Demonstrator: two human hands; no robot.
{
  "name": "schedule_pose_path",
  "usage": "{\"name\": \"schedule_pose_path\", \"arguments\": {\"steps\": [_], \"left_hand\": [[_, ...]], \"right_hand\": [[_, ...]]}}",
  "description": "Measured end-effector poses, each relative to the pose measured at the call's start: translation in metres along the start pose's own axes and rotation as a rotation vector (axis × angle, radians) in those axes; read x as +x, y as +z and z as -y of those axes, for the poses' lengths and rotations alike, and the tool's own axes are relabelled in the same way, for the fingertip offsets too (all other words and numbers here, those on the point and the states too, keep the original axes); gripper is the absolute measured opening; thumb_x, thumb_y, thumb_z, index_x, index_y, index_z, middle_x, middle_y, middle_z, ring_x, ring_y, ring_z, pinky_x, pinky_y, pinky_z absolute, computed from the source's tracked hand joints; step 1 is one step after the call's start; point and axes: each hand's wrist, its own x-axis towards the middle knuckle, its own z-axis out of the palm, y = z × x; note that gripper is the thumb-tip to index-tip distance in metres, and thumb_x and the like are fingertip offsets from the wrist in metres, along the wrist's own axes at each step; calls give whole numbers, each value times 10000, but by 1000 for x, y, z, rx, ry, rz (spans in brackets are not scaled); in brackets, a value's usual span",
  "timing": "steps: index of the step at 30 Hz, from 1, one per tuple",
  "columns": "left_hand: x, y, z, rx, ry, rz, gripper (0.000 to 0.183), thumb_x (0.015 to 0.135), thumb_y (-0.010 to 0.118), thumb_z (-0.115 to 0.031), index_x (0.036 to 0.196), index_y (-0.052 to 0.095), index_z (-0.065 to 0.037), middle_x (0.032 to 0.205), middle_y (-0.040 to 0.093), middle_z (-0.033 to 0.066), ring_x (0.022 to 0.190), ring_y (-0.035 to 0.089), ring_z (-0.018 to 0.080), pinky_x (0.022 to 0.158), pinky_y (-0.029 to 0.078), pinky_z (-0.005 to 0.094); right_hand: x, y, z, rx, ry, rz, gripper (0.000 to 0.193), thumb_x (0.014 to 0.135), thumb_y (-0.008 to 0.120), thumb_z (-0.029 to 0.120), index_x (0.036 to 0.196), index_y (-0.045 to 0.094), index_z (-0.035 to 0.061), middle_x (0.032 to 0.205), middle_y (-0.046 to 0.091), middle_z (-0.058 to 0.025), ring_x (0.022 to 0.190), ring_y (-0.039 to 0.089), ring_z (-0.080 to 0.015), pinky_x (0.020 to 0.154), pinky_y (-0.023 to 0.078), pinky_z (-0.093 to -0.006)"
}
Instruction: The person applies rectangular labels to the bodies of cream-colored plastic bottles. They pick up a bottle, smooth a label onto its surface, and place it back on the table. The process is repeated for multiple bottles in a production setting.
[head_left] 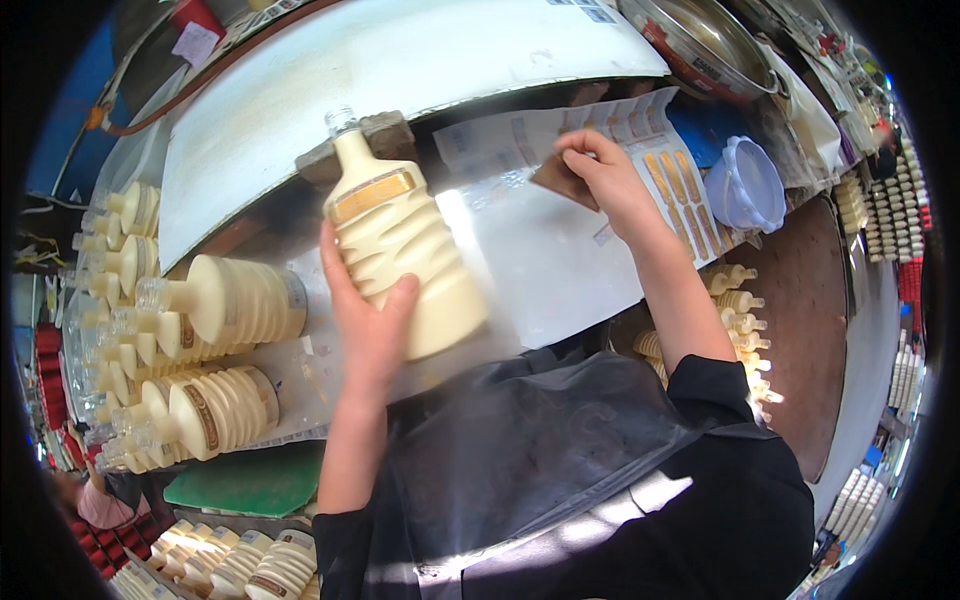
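Observation:
A cream-coloured bottle with wavy sides point(405, 245) and a clear threaded neck lies tilted in front of me. My left hand point(365, 325) is closed around its lower left side, thumb across the front. Near the bottle's shoulder is a gold label point(372, 196). A grey-brown block point(385, 137) sits behind the neck. Further right, my right hand point(605, 185) pinches a thin, flat brown piece point(566, 184) that looks like a small scraper. Beside that hand lies a sheet of gold labels point(672, 180), with several strips still on it.
Many similar cream bottles point(245, 300) lie stacked at the left. More bottles point(740, 310) stand at the right, near a light-blue bucket point(745, 185). A metal basin point(710, 45) is at the back right. A green board point(245, 483) lies lower left; a person point(105, 500) is beyond.

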Motion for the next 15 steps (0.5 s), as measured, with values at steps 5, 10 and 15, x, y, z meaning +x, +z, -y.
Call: {"name": "schedule_pose_path", "arguments": {"steps": [5, 10, 15], "left_hand": [[0, -1, 2, 65, -32, -20, 973, 860, 719, -184, 1645, 165, -30, 1580, 374, 237, 1419, 433, 322, 1193, 335, 423], [-10, 0, 2, 18, -58, -33, 924, 884, 653, -154, 1653, 151, -45, 1616, 315, 225, 1467, 363, 311, 1225, 267, 427], [-22, 5, 5, -40, -61, -41, 933, 911, 685, -210, 1654, 144, -51, 1614, 308, 204, 1464, 352, 302, 1225, 261, 427]], "right_hand": [[-26, -50, -25, -299, 255, 30, 350, 1003, 599, 323, 877, 726, 23, 716, 669, -32, 634, 608, -169, 668, 505, -299], [-49, -75, -34, -706, 29, -116, 300, 976, 584, 241, 957, 761, -1, 841, 728, -216, 839, 708, -383, 808, 542, -444], [-54, -86, -43, -860, -112, -144, 254, 943, 615, 189, 1083, 748, 24, 994, 728, -203, 929, 702, -378, 846, 546, -461]]}}
